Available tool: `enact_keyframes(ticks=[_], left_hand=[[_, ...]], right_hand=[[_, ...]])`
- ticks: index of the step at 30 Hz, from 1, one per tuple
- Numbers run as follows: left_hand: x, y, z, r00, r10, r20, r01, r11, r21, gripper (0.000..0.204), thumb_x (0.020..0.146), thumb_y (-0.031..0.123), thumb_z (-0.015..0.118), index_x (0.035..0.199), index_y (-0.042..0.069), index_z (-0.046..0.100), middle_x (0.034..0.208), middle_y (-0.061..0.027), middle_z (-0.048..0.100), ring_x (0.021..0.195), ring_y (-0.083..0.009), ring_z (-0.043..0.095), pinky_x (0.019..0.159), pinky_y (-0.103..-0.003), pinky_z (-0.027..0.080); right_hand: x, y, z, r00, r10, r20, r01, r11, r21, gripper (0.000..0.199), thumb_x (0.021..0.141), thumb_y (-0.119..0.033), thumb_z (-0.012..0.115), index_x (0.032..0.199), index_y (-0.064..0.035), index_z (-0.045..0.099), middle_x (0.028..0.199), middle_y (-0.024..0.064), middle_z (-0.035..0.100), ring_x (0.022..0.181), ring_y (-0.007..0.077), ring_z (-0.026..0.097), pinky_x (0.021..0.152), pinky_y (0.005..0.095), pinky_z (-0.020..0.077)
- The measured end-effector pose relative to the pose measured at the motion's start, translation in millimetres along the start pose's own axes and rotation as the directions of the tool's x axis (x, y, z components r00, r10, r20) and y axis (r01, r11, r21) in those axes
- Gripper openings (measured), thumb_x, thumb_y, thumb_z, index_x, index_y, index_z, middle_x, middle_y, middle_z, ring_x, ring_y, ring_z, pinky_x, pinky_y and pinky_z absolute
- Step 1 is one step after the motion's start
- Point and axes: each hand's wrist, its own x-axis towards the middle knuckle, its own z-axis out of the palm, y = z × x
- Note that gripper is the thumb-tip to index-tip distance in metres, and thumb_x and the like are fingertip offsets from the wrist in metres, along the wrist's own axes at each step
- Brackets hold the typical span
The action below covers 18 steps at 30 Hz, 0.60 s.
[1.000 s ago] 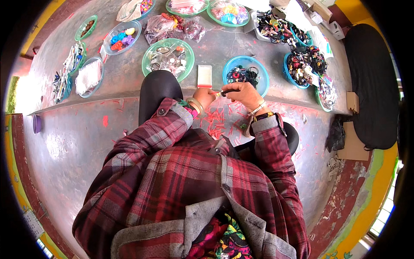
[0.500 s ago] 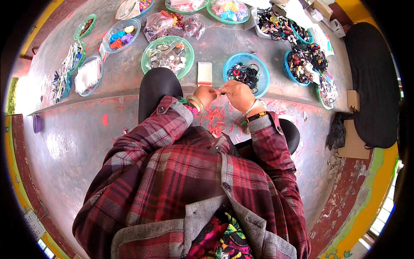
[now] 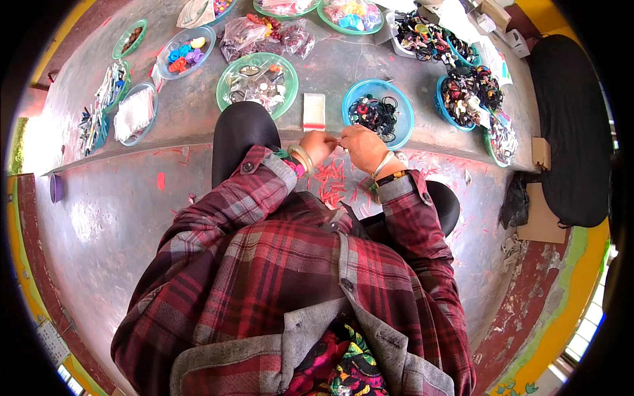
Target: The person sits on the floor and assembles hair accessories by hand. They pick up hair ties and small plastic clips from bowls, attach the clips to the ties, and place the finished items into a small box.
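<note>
My left hand (image 3: 317,146) and my right hand (image 3: 364,148) meet in front of me, fingertips pinched close together. Whatever small piece sits between them is too small to name. Below the hands, red strips (image 3: 330,185) lie scattered in a heap on the floor. Just beyond my left hand stands a small white tray (image 3: 314,109) with a red front edge. Past my right hand is a blue basin (image 3: 407,119) holding a tangle of black bands (image 3: 373,115) and small coloured bits.
A green-rimmed basin (image 3: 292,92) of mixed small parts stands beyond my left knee. Farther left are a basin with coloured pieces (image 3: 185,56) and one with white sheets (image 3: 137,113). At right are heaped hair ties (image 3: 469,96). A raised ledge (image 3: 185,146) crosses the floor.
My hands have shifted slightly, with the fingertips still together. The basins and the tray have stayed in place.
</note>
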Motion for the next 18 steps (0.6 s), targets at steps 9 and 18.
enact_keyframes(ticks=[9, 18], left_hand=[[5.2, -10.2, 5.2, 0.988, -0.096, 0.119, 0.125, 0.954, -0.272, 0.023, 0.084, 0.016, 0.05, 0.091, -0.002, 0.061, 0.077, -0.0066, 0.062, 0.065, -0.0109, 0.055, 0.059, -0.025, 0.045], [7.1, -12.1, 10.0, 0.986, -0.111, 0.125, 0.158, 0.864, -0.479, 0.024, 0.083, 0.018, 0.05, 0.093, -0.001, 0.062, 0.073, -0.0095, 0.062, 0.066, -0.014, 0.057, 0.062, -0.027, 0.044]], right_hand=[[0.8, -3.9, -4.9, 0.998, -0.029, -0.053, 0.032, 0.998, 0.058, 0.008, 0.063, -0.003, 0.051, 0.067, -0.0037, 0.058, 0.08, 0.0134, 0.052, 0.08, 0.0311, 0.053, 0.069, 0.038, 0.0443], [2.2, -8.9, -11.4, 0.971, 0.23, -0.059, -0.212, 0.952, 0.22, 0.016, 0.066, -0.001, 0.052, 0.081, -0.0043, 0.056, 0.084, 0.0141, 0.055, 0.078, 0.0308, 0.056, 0.067, 0.0375, 0.046]])
